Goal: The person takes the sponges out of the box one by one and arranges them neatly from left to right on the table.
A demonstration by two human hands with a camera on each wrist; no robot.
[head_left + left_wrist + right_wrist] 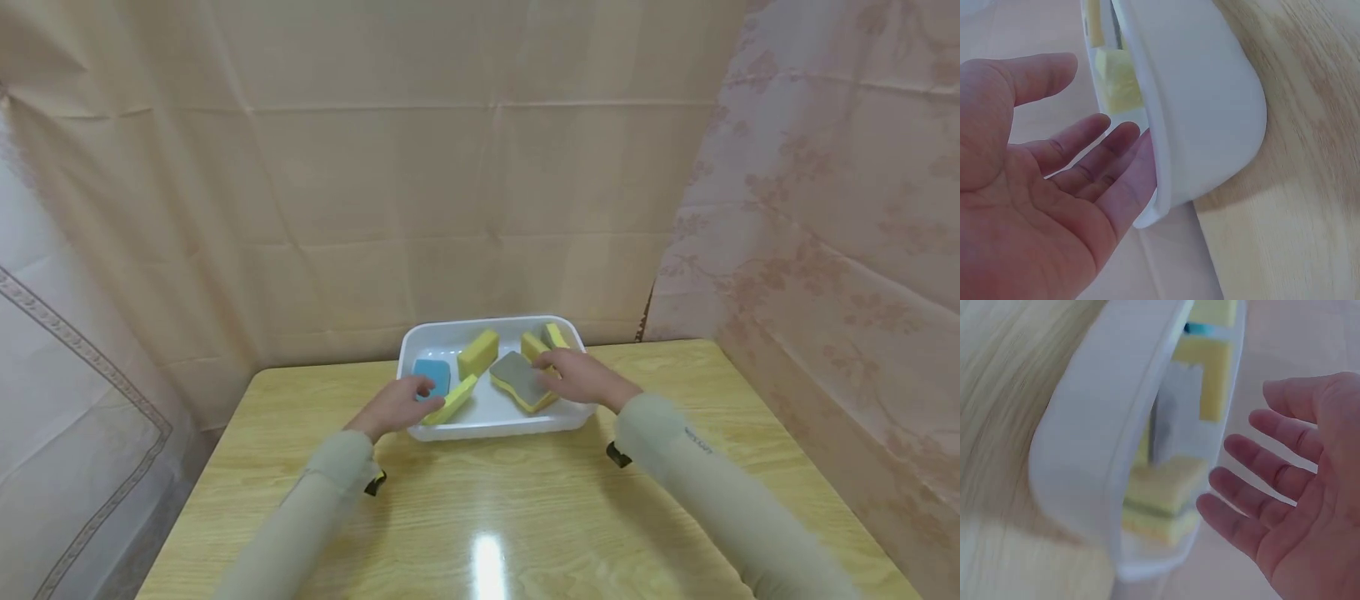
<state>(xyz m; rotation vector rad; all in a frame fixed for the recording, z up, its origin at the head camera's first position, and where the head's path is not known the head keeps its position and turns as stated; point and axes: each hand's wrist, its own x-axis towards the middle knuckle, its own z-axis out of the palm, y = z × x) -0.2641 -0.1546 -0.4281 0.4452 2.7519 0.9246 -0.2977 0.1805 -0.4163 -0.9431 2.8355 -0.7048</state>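
A white plastic tray (pixel 487 429) stands at the back of the table with several sponges in it. My left hand (pixel 399 406) reaches over its front left corner, fingers loosely bent and holding nothing. Near those fingers are a blue sponge (pixel 432 375) and a yellow sponge (pixel 454 400) that leans. At the right side my right hand (pixel 581 377) hovers over the tray, fingers spread and nothing between them. Below it lies a grey-topped yellow sponge (pixel 517 379). Another yellow sponge (pixel 477 354) stands at the back middle, and two more are partly hidden behind the right hand.
The wooden table (pixel 450 508) reaches forward from the tray. A beige curtain (pixel 465 208) hangs close behind it, and a pink patterned cloth (pixel 840 250) hangs along the right. Each wrist carries a small dark strap piece.
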